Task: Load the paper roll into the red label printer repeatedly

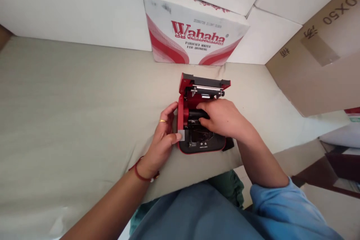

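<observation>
A small red and black machine, which looks like a label printer (201, 149), stands on the cloth with its hinged lid (208, 82) raised at the back. Metal parts and a roller show under the lid. My left hand (164, 131) grips the machine's left side, thumb on a grey square at the front corner and fingers along the red wall. Inside the open bay lies a black roll (194, 114). Reaching in from the right, my right hand (222, 116) has its thumb and index finger around the roll's right part; its other fingers are hidden.
Behind the machine stands a red and white water carton (197, 41) among stacked white boxes (75, 3). A large brown carton (323, 56) leans in at the right. Pale cloth (70, 112) covers the surface, whose front edge lies close to my body.
</observation>
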The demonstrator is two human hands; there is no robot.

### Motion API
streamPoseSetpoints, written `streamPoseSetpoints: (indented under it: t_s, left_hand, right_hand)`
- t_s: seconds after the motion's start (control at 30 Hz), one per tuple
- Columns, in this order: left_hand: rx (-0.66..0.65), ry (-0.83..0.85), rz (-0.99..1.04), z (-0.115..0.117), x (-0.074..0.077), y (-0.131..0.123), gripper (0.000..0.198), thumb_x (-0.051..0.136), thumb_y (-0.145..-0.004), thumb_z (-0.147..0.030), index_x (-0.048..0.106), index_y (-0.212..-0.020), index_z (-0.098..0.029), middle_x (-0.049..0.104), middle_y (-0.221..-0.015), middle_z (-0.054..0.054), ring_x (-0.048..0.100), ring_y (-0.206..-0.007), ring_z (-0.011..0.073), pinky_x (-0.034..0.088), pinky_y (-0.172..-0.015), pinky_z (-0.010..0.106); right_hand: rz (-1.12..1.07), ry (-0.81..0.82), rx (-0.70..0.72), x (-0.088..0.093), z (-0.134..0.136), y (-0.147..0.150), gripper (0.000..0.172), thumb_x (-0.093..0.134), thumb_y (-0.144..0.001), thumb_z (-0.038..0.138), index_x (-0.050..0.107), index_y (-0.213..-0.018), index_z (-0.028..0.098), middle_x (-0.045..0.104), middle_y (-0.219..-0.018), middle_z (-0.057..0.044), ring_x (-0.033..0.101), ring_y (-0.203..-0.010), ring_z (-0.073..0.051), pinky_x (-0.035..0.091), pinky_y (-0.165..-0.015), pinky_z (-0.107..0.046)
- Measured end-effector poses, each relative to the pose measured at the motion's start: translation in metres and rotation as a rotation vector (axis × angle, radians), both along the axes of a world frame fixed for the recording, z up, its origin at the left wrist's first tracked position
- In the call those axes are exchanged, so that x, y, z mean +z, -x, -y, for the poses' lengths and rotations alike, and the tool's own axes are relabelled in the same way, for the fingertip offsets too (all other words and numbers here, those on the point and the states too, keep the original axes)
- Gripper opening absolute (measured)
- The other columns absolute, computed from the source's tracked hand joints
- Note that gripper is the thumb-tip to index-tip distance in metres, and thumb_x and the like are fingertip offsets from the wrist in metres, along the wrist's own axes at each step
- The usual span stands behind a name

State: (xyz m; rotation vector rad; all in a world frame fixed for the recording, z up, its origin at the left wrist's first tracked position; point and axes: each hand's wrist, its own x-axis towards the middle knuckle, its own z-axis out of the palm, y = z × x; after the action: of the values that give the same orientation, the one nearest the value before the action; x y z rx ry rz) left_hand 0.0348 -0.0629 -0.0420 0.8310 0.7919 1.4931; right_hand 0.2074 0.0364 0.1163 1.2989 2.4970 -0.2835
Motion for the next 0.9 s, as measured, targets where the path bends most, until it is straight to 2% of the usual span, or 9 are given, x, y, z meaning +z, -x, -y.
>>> streamPoseSetpoints:
  t_s: [0.1, 0.23, 0.4, 0.53, 0.7, 0.8, 0.9]
  left_hand:
    - [-0.001, -0.003, 0.001, 0.000, 0.000, 0.001, 0.085, 0.094, -0.088, -0.049, 0.064, -0.166, -0.037, 0.062, -0.179, 0.006, 0.052, -0.171, 0.0414, 0.045, -0.143, 0.061]
    - [-0.004, 0.003, 0.014, -0.001, -0.001, 0.002, 0.084, 0.096, -0.086, -0.047, 0.066, -0.164, -0.037, 0.064, -0.176, 0.006, 0.058, -0.165, 0.0413, 0.053, -0.135, 0.060]
    - [-0.013, 0.015, 0.001, -0.001, 0.001, 0.003, 0.084, 0.096, -0.086, -0.049, 0.066, -0.164, -0.038, 0.064, -0.176, 0.005, 0.055, -0.167, 0.0415, 0.048, -0.140, 0.061]
    - [-0.034, 0.020, 0.007, 0.000, 0.001, 0.004, 0.085, 0.096, -0.086, -0.050, 0.066, -0.164, -0.041, 0.063, -0.177, 0.003, 0.054, -0.167, 0.0414, 0.046, -0.141, 0.062]
    - [-0.024, 0.016, 0.000, 0.000, 0.001, 0.004, 0.086, 0.096, -0.085, -0.048, 0.065, -0.165, -0.039, 0.061, -0.180, 0.005, 0.052, -0.170, 0.0417, 0.045, -0.142, 0.062]
    - [-0.021, 0.022, 0.003, 0.000, 0.001, 0.004, 0.087, 0.096, -0.085, -0.046, 0.065, -0.165, -0.038, 0.061, -0.181, 0.005, 0.052, -0.170, 0.0417, 0.043, -0.144, 0.063]
    - [-0.021, 0.021, 0.005, 0.000, 0.001, 0.004, 0.087, 0.097, -0.084, -0.046, 0.065, -0.165, -0.038, 0.061, -0.181, 0.004, 0.052, -0.170, 0.0413, 0.043, -0.144, 0.062]
  right_hand:
    - [-0.078, 0.003, -0.034, -0.007, 0.000, -0.009, 0.031, 0.072, -0.108, 0.026, 0.084, -0.137, 0.025, 0.092, -0.135, -0.010, 0.084, -0.121, -0.034, 0.057, -0.089, -0.040]
    - [-0.148, 0.013, -0.042, -0.011, 0.001, -0.014, 0.038, 0.072, -0.109, 0.024, 0.082, -0.145, 0.026, 0.090, -0.143, -0.008, 0.083, -0.129, -0.034, 0.058, -0.097, -0.041]
    - [-0.169, 0.075, -0.003, -0.005, -0.003, -0.016, 0.040, 0.067, -0.111, 0.015, 0.081, -0.149, 0.023, 0.088, -0.149, -0.011, 0.082, -0.134, -0.033, 0.059, -0.107, -0.042]
    - [-0.153, 0.101, 0.093, 0.002, -0.012, -0.019, 0.039, 0.066, -0.113, 0.014, 0.080, -0.149, 0.020, 0.088, -0.147, -0.013, 0.083, -0.131, -0.033, 0.059, -0.105, -0.041]
    - [-0.181, 0.081, 0.187, -0.002, -0.018, -0.029, 0.037, 0.076, -0.111, 0.019, 0.083, -0.146, 0.027, 0.090, -0.145, -0.008, 0.085, -0.130, -0.032, 0.060, -0.104, -0.039]
    - [-0.213, -0.013, 0.135, -0.011, -0.012, -0.037, 0.039, 0.079, -0.110, 0.024, 0.084, -0.148, 0.031, 0.092, -0.143, -0.008, 0.086, -0.126, -0.033, 0.061, -0.100, -0.040]
    - [-0.378, -0.048, 0.060, -0.018, -0.007, -0.045, 0.039, 0.077, -0.111, 0.027, 0.084, -0.149, 0.029, 0.093, -0.139, -0.008, 0.088, -0.122, -0.030, 0.063, -0.100, -0.039]
